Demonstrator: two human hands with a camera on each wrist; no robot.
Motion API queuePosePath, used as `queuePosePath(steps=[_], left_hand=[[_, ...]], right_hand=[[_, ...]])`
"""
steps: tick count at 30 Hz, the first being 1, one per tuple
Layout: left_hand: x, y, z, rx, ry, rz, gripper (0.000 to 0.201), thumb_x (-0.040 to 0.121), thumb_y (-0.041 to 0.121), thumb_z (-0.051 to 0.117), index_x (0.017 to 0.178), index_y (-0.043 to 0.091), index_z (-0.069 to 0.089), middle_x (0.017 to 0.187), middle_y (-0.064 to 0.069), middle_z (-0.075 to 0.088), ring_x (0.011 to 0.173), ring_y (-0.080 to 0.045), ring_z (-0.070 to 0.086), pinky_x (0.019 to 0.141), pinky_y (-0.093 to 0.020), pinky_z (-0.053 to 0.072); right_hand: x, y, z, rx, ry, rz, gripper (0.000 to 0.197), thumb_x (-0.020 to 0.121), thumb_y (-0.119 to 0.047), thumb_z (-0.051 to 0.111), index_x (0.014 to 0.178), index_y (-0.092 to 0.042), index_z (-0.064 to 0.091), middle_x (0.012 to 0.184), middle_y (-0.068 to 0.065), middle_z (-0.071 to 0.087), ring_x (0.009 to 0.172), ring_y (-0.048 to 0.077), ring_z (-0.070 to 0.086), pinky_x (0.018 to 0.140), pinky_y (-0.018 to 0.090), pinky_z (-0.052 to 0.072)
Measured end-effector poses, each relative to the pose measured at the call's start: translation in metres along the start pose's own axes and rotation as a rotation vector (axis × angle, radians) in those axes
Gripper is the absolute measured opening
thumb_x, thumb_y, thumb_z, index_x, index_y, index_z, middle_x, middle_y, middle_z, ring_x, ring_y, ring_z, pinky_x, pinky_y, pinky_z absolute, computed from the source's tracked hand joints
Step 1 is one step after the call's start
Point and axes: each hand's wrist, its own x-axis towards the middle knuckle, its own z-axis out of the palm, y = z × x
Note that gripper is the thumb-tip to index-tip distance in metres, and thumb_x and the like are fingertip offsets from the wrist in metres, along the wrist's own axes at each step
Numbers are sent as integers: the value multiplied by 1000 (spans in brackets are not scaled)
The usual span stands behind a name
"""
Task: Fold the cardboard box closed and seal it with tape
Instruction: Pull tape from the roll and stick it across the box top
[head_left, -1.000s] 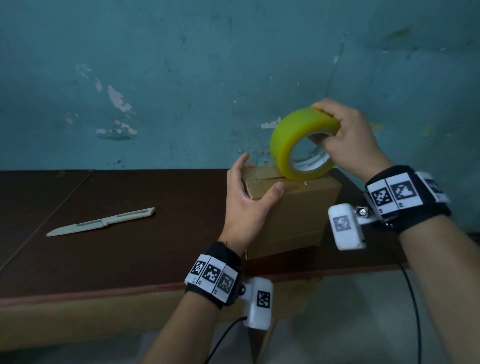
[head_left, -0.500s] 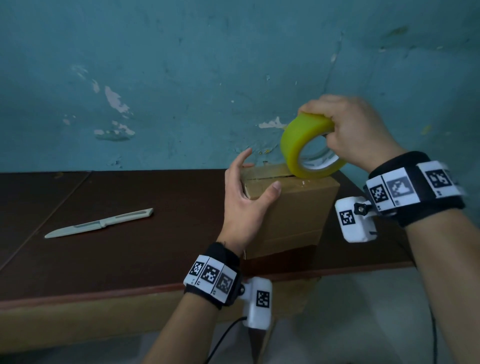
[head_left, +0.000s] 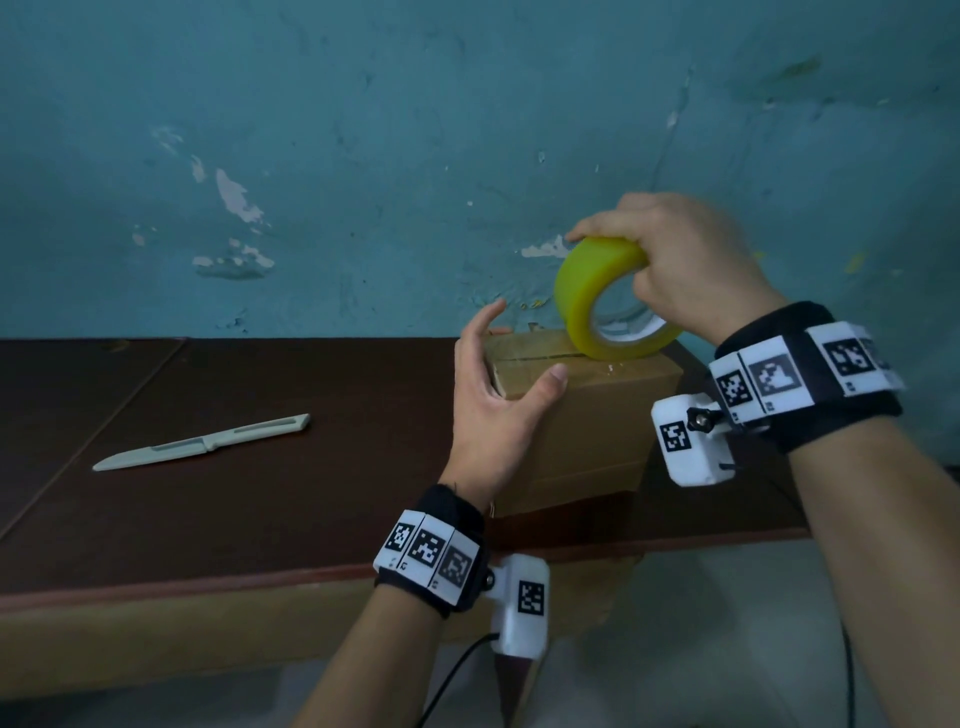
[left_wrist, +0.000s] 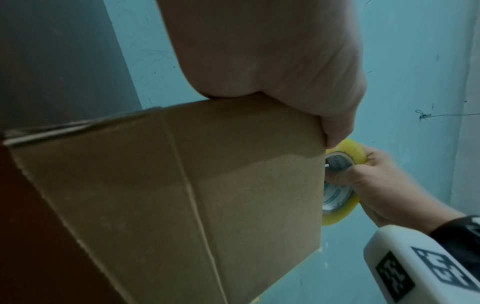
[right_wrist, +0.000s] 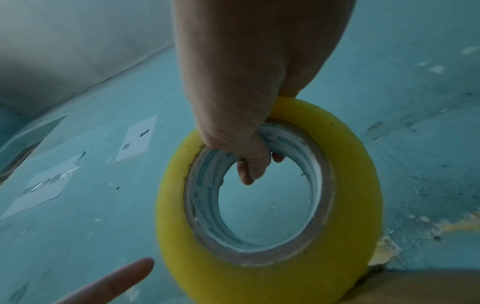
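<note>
A brown cardboard box (head_left: 587, 415) with its top flaps folded shut stands on the dark table (head_left: 260, 509) near the front edge. My left hand (head_left: 493, 395) clasps its near left corner, with the thumb over the top front edge and the fingers up along the left side. My right hand (head_left: 691, 260) grips a yellow tape roll (head_left: 587, 291), fingers hooked through the core. The roll stands on edge on the box top, at the right part of the flap seam. The left wrist view shows the box front (left_wrist: 182, 185) and the roll (left_wrist: 342, 216) beyond it. The right wrist view shows the roll (right_wrist: 350, 185) close up.
A pale closed folding knife (head_left: 202, 441) lies on the table to the left of the box. The teal wall (head_left: 363, 156) rises right behind the table and the box. The table's front edge runs just under my left wrist.
My right hand has shifted over the top of the roll and turned it slightly on the box top, and the wrist has risen. The left hand and box have stayed put.
</note>
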Motion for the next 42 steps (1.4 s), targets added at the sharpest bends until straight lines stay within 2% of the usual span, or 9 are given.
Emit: queuePosePath(steps=[2, 8, 15, 19, 24, 27, 30, 36, 42], left_hand=[[0, 0, 0, 17, -1, 8, 74, 84, 31, 85, 148, 36, 47, 147, -3, 52, 139, -14, 49, 121, -45, 39], [2, -2, 2, 26, 2, 25, 70, 83, 29, 83, 145, 27, 50, 141, -4, 54, 134, -9, 50, 114, -26, 40], [2, -2, 1, 49, 19, 26, 67, 84, 29, 83, 143, 28, 51, 138, -4, 56, 133, -14, 52, 117, -45, 42], [1, -1, 1, 77, 27, 36, 65, 85, 28, 81, 143, 26, 53, 139, -1, 55, 136, -9, 50, 119, -40, 40], [1, -2, 1, 104, 29, 46, 65, 85, 34, 80, 143, 28, 51, 141, 1, 53, 135, -12, 52, 116, -43, 45], [0, -1, 2, 77, 41, 25, 69, 83, 31, 82, 143, 28, 48, 137, 1, 56, 127, -7, 57, 106, -30, 50], [-1, 0, 0, 55, 57, -18, 72, 85, 24, 86, 144, 24, 44, 126, 15, 58, 112, 9, 60, 95, -13, 49], [3, -1, -20, 28, 37, -24, 78, 80, 29, 88, 145, 27, 45, 124, 5, 60, 113, -5, 65, 97, -25, 55], [6, -2, -42, 41, 11, 5, 76, 80, 29, 80, 147, 22, 45, 126, 9, 55, 109, 21, 52, 89, -2, 42]], right_hand=[[-5, 5, 1, 22, 25, 27, 81, 70, 16, 55, 132, -33, 75, 95, -4, 57, 108, 41, 64, 78, 45, 48], [-12, 7, 2, 37, 76, 53, 88, 71, 16, 57, 140, -37, 70, 104, 9, 65, 108, 41, 60, 80, 46, 50], [-23, 13, 12, 195, 323, 86, 93, 63, 14, 58, 148, -21, 66, 104, 13, 55, 95, 24, 56, 75, 28, 38], [-35, 18, 36, 582, 648, 268, 70, 67, 13, 63, 133, -7, 69, 106, 6, 70, 98, 19, 68, 82, 24, 54], [-51, 11, 63, 1010, 798, 560, 64, 68, 12, 81, 127, -11, 71, 117, 5, 75, 98, 4, 72, 85, 28, 61], [-59, 7, 78, 1226, 707, 735, 50, 79, -5, 88, 126, -5, 71, 117, 9, 78, 105, 18, 75, 94, 41, 63], [-65, 3, 86, 1114, 449, 820, 22, 89, -31, 83, 98, -11, 78, 96, -2, 81, 95, 18, 75, 92, 38, 57], [-66, -8, 67, 788, 419, 735, 48, 93, -30, 73, 78, 14, 65, 66, 10, 56, 63, 21, 52, 60, 34, 36], [-67, -29, 68, 631, 435, 695, 48, 92, -29, 70, 62, 7, 58, 54, 6, 49, 51, 24, 46, 52, 34, 30]])
